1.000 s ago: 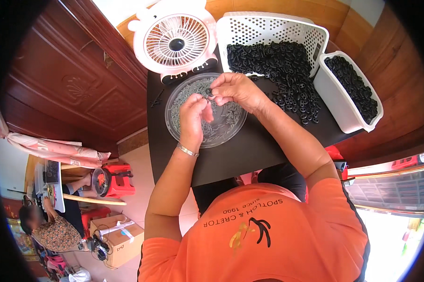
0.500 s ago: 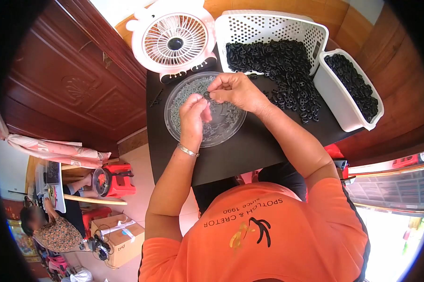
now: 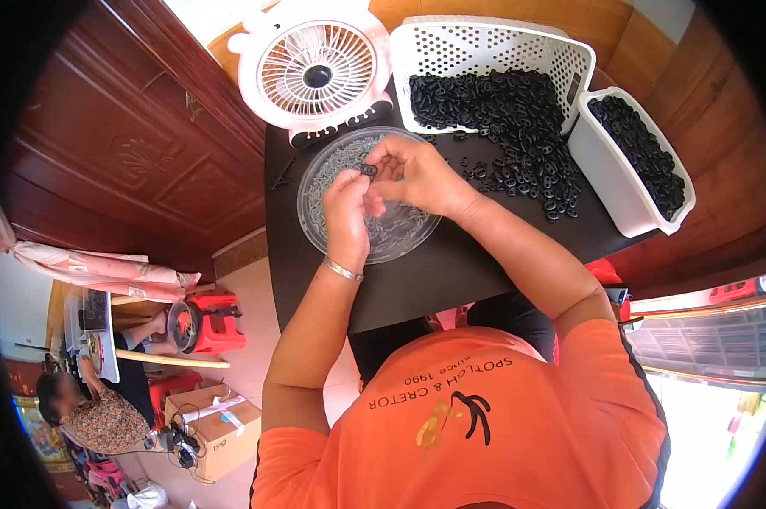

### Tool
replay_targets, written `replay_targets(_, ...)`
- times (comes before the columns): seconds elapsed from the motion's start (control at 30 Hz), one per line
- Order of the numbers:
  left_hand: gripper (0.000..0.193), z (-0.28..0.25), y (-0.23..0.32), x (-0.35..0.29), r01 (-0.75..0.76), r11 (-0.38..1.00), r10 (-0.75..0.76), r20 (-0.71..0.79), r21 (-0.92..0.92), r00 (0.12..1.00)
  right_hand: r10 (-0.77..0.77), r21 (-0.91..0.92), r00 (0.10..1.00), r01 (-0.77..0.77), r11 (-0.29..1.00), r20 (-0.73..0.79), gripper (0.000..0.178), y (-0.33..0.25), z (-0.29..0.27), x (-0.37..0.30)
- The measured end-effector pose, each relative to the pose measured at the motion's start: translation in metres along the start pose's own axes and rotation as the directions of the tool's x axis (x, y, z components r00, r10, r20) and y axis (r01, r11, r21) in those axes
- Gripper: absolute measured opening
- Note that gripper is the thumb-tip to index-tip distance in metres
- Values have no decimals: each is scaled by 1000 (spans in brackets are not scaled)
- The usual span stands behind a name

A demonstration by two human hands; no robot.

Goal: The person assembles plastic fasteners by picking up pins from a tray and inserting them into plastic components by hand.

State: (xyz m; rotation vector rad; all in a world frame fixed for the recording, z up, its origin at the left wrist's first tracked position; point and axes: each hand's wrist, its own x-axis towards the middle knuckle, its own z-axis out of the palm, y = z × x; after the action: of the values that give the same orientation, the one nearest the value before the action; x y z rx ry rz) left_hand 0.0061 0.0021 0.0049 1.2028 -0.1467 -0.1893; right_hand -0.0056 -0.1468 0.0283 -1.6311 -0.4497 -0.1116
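My left hand pinches a small black plastic piece with two round holes between thumb and fingertips, above a round clear tub of small grey screws. Close against it on the right is my right hand. Its index finger and thumb are apart, with the black piece near the gap between them; I see nothing held in those fingers. Many matching black pieces spill out of a white perforated basket onto the dark table.
A pink-white fan stands behind the tub. At the right, a white bin holds more black pieces. A few dark bits lie left of the tub. Far left, another person sits by a cardboard box.
My right thumb and index finger have spread apart from their pinch by the black piece. The piece now shows more fully in my left fingertips.
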Motion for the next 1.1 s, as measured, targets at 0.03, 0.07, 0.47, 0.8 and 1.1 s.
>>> replay_targets(0.03, 10, 1, 0, 0, 16, 1000, -16, -22, -19, 1000, 1, 0, 1000, -1, 1000, 0, 25, 0, 3, 0)
replay_targets(0.07, 10, 1, 0, -1, 32, 999, -33, -44, -39, 998, 17, -66, 1000, -18, 998, -22, 27, -1, 5, 0)
replay_targets(0.47, 21, -3, -2, 4, 88, 991, -81, 70, -103, 994, -53, -310, 999, 52, 949, 7, 28, -8, -3, -1)
replay_targets(0.8, 24, -1, -4, 1, -33, 998, 30, 60, 50, 998, -278, -523, 960, 217, 824, -40, 32, 2, 8, -3)
replay_targets(1.1, 24, -2, 2, -2, -64, 998, 65, 74, -13, 995, -332, -520, 941, 254, 816, -61, 30, -2, 6, -4)
